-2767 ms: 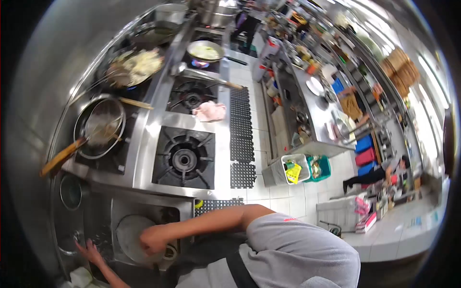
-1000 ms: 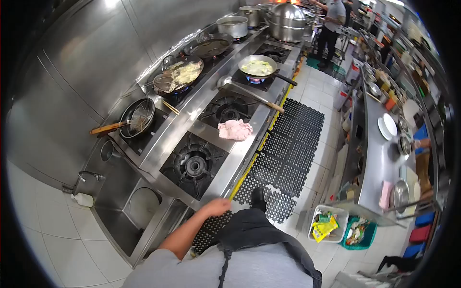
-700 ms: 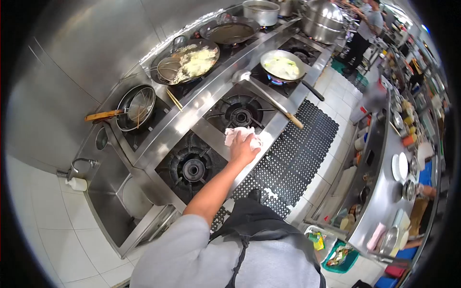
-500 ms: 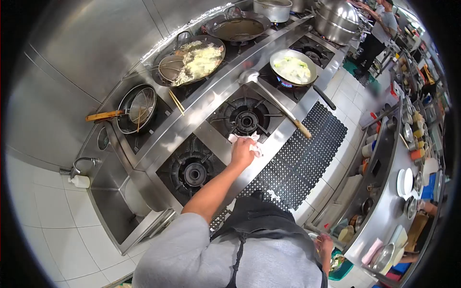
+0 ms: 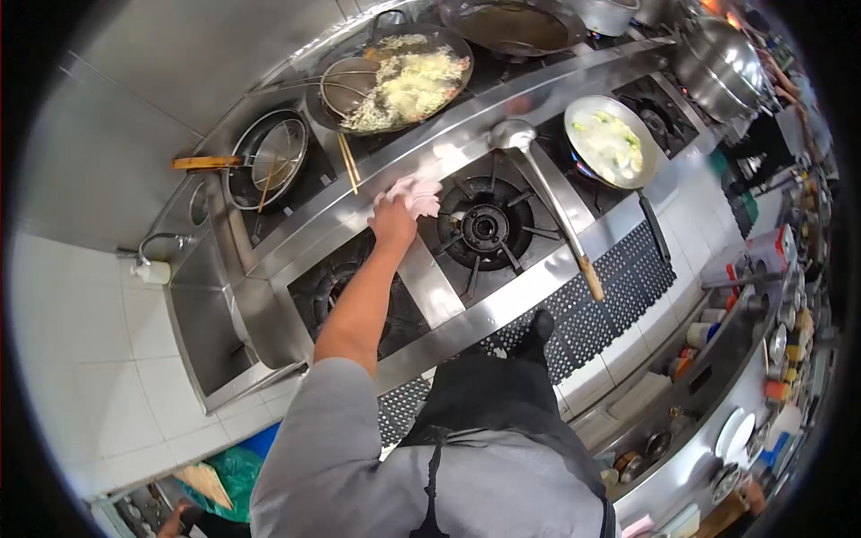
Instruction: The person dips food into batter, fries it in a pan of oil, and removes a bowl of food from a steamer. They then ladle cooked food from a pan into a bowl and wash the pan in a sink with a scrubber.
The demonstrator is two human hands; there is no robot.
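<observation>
My left hand [image 5: 392, 224] reaches forward over the stove, its fingers closed on a pale pink cloth [image 5: 418, 194]. The cloth lies against the raised steel ledge [image 5: 332, 202] behind the front burners. A bare burner [image 5: 484, 229] is just right of the cloth, and another burner [image 5: 345, 287] is partly covered by my forearm. A long-handled ladle [image 5: 547, 193] rests across the stovetop to the right, its bowl near the ledge. My right hand is out of view.
A large wok [image 5: 448, 94] of pale frying food holds a wire skimmer [image 5: 350, 87]. Chopsticks [image 5: 349, 163] lie near it. A white pan [image 5: 646, 175] of food sits over a blue flame. Left are a sink [image 5: 202, 314] and a pot with a strainer [image 5: 280, 152]. People stand nearby.
My left hand has moved the cloth from the stove's front edge back and left to the ledge. My right hand, seen earlier by my side, has left view. The camera has shifted.
</observation>
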